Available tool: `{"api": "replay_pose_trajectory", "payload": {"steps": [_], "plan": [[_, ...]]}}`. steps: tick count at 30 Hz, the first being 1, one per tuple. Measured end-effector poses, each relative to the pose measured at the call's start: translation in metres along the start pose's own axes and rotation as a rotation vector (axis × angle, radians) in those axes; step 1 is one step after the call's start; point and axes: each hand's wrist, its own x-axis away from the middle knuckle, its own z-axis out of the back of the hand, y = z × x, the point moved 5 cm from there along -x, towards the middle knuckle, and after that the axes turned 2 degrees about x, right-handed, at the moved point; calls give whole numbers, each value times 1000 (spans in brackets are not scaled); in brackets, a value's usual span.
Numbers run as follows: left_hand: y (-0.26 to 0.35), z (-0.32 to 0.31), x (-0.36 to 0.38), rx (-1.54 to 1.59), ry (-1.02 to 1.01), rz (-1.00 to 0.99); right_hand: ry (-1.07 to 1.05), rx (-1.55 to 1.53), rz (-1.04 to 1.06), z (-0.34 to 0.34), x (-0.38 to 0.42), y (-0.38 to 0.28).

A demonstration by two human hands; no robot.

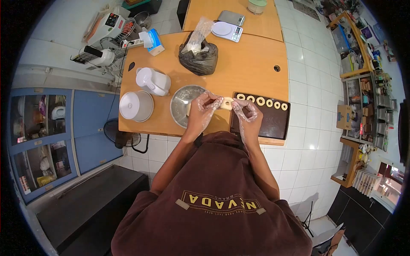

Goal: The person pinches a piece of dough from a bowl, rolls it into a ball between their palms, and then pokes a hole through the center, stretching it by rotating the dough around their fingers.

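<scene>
Between my two hands is a pale dough ring (227,103) with a small hole in its middle. My left hand (204,112), dusted with flour, pinches one side of it above the edge of a metal bowl (176,94). The opposite side is pinched by my right hand (247,117), also floury, over the left edge of a dark baking tray (267,123). Along the tray's far edge lies a row of several dough rings (260,101). Part of a dough piece shows in the bowl, mostly hidden behind my left hand.
White containers (136,106) and a white pitcher (153,81) stand left of the bowl on the wooden table (252,55). Farther back are a black plastic bag (198,59), a blue box (156,42) and a white kitchen scale (227,30).
</scene>
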Motion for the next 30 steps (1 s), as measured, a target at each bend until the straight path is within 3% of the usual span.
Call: {"api": "replay_pose_trajectory", "payload": {"steps": [8, 17, 20, 23, 26, 30], "plan": [[6, -41, 12, 65, 7, -82, -84, 30, 47, 21, 4, -1], [4, -75, 17, -220, -142, -34, -112, -73, -79, 65, 9, 9], [10, -88, 19, -428, -186, -118, -141, -152, -203, 76, 11, 4], [0, -100, 21, -79, -124, -48, -150, -98, -112, 85, 11, -1], [-18, -100, 19, 7, -111, 14, -109, -263, -152, 90, 14, -1], [-20, -103, 21, -105, -84, 75, -133, -242, -82, 97, 13, -1]]}}
